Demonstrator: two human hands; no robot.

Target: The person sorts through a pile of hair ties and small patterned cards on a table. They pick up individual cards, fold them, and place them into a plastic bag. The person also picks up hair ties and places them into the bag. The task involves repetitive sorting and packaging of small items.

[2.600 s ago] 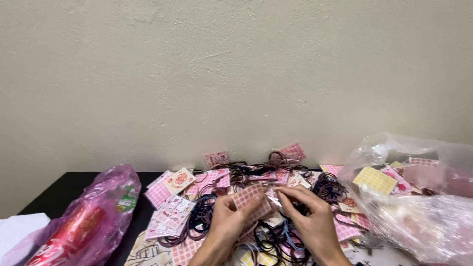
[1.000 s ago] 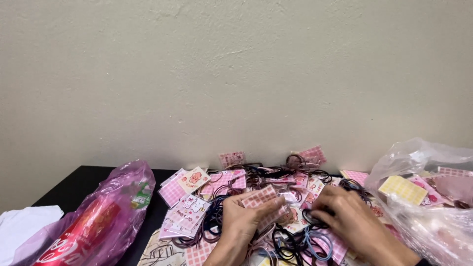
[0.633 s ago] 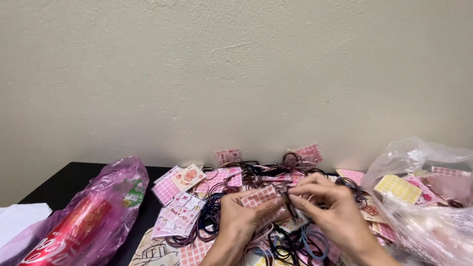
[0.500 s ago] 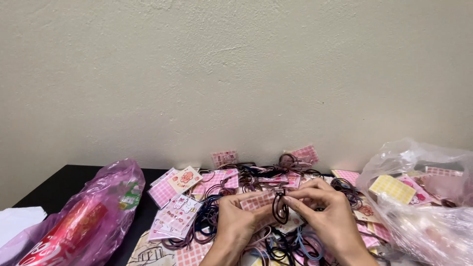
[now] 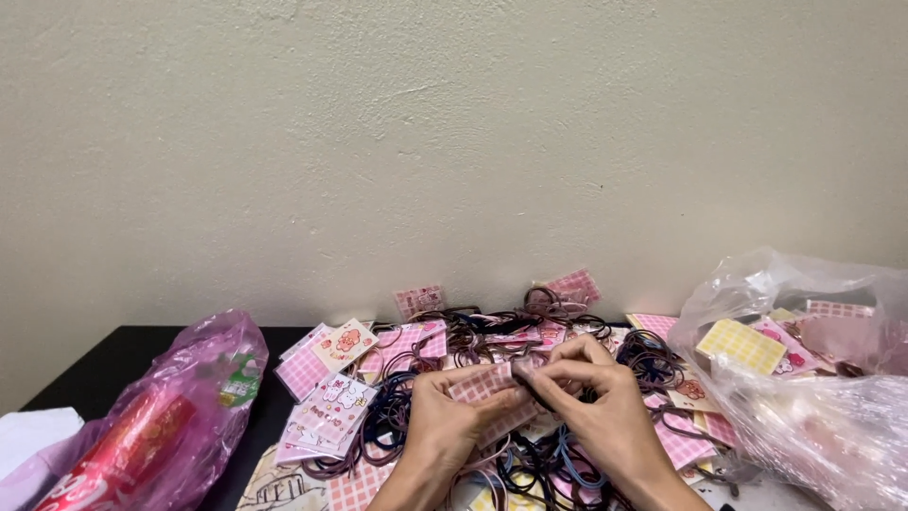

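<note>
Hands meet low in the middle of the dark surface (image 5: 123, 364). The left hand (image 5: 445, 431) has its grip closed on a pink checked card (image 5: 487, 393); the right hand (image 5: 596, 412) pinches the same card at its right edge. Loose hair ties (image 5: 549, 464) and more cards lie under them. A pink bag (image 5: 161, 426) sits left, a clear bag (image 5: 813, 378) right.

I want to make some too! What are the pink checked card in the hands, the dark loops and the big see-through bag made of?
The pink checked card, held by the left hand and right hand, looks like thin matte paperboard: flat, printed. The dark loops seem to be elastic cord: thin, floppy, tangled. The see-through bag looks like glossy plastic film: crinkled, shiny.
</note>
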